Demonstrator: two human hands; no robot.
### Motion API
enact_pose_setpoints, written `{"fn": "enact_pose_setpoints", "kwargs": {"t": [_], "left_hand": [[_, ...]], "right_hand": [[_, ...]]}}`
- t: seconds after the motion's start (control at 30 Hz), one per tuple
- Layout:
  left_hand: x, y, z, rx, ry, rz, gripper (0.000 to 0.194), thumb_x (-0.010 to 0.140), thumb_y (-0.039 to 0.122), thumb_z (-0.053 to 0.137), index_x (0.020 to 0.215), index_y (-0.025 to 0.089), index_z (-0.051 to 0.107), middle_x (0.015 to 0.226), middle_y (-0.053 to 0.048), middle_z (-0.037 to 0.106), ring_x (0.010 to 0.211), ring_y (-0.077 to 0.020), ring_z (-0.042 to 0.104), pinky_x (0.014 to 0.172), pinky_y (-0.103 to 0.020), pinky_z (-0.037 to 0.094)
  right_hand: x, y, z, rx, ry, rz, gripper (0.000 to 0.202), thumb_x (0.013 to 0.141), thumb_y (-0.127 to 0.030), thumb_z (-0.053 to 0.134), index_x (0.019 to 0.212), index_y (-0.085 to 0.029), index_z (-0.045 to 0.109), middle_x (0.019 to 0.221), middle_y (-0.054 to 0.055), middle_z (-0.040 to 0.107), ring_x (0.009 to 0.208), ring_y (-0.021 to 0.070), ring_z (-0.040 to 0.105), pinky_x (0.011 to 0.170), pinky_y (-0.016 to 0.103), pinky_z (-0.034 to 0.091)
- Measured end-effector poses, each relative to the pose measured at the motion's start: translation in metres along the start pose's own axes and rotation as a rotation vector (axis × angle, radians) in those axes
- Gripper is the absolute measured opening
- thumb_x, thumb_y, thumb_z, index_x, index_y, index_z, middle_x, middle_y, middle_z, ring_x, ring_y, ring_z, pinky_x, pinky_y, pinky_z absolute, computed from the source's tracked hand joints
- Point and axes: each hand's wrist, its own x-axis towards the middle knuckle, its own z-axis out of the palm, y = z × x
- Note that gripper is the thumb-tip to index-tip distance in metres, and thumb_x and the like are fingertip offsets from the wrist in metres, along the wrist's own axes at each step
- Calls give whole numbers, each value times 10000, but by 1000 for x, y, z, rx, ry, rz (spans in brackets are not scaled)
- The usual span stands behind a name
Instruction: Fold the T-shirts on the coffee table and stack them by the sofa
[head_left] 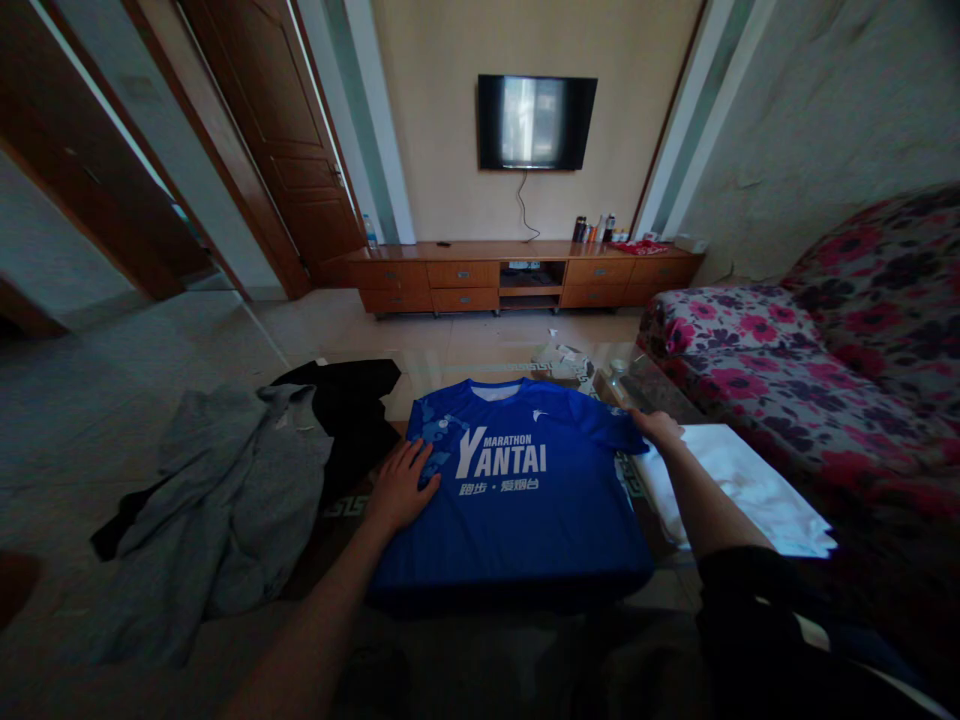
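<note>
A blue T-shirt point(510, 530) with white "Marathon Yantai" lettering lies spread face up on the low table, its collar pointing away from me. My left hand point(405, 487) rests on the shirt's left side, fingers apart and flat below the left sleeve. At the right sleeve's end, my right hand point(658, 428) has its fingers closed on the edge of the cloth. Folded white cloth point(739, 480) lies just right of the shirt, partly under my right forearm.
Grey clothing point(232, 490) and black clothing point(356, 400) lie heaped at the left. A floral sofa point(765, 350) stands at the right. Beyond the table are a wooden cabinet point(465, 275) and a wall television point(536, 122). A small glass jar point(617, 372) sits near the right sleeve.
</note>
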Motion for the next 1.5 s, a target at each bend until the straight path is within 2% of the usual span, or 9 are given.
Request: {"fn": "enact_pose_setpoints", "kwargs": {"t": [0.17, 0.27, 0.4, 0.53, 0.67, 0.77, 0.97, 1.33, 1.5], "left_hand": [[-1, -2, 4, 23, 13, 10, 665, 996, 568, 416, 1579, 249, 413, 1660, -60, 360, 1545, -290, 274, 1250, -471, 244], [-1, -2, 5, 23, 17, 3, 662, 994, 566, 420, 1575, 248, 422, 1656, -61, 368, 1540, -293, 286, 1245, -468, 257], [-1, -2, 4, 23, 18, 5, 662, 995, 565, 421, 1574, 244, 425, 1655, -68, 369, 1537, -299, 291, 1237, -478, 270], [-1, -1, 3, 32, 20, 5, 661, 997, 563, 422, 1571, 237, 431, 1652, -76, 373, 1533, -299, 296, 1237, -476, 264], [-1, -2, 2, 29, 10, 0, 669, 993, 567, 427, 1578, 242, 417, 1650, -75, 377, 1534, -296, 297, 1231, -471, 273], [-1, -2, 2, 21, 11, 4, 667, 997, 572, 412, 1583, 255, 405, 1654, -69, 371, 1532, -293, 303, 1222, -472, 288], [-1, -4, 5, 14, 29, 5, 657, 988, 566, 433, 1568, 257, 434, 1649, -64, 381, 1532, -290, 302, 1236, -461, 267], [0, -4, 4, 19, 24, 6, 669, 987, 572, 424, 1567, 238, 439, 1640, -80, 394, 1528, -305, 311, 1226, -479, 289], [-1, -3, 5, 26, 19, 0, 674, 992, 578, 405, 1580, 250, 414, 1651, -70, 376, 1532, -302, 300, 1230, -484, 276]], "right_hand": [[-14, -6, 6, -96, -51, 98, 835, 801, -683, 614, 1400, -102, 606, 1521, 312, 415, 1422, 480, 359, 1060, 640, 385], [-21, -11, 10, -144, -25, 69, 807, 813, -631, 618, 1422, -102, 580, 1528, 307, 397, 1436, 468, 330, 1071, 646, 361], [-25, -20, 6, -122, -31, -1, 596, 869, -524, 572, 1318, -141, 653, 1392, 265, 564, 1369, 448, 448, 1035, 613, 411], [-34, -43, -14, -51, -10, -129, 497, 932, -445, 523, 1304, -130, 622, 1198, 235, 683, 1156, 360, 647, 918, 431, 510], [-75, -82, -23, -124, 36, -511, 389, 992, -371, 476, 1336, -201, 538, 1259, 168, 668, 1079, 289, 680, 869, 351, 510], [-122, -106, -9, -268, -15, -768, 354, 1021, -271, 411, 1366, -242, 483, 1301, 146, 637, 1067, 267, 687, 861, 345, 510], [-181, -116, 29, -492, -85, -798, 395, 1022, -176, 340, 1398, -192, 463, 1244, 213, 643, 1077, 303, 695, 858, 397, 524], [-200, -123, 29, -456, -284, -781, 361, 1031, -253, 392, 1375, -182, 476, 1247, 229, 664, 1107, 310, 701, 875, 412, 529], [-153, -115, 1, -453, -433, -765, 429, 967, -292, 553, 1374, -167, 499, 1261, 184, 666, 1134, 305, 670, 894, 422, 529]]}}
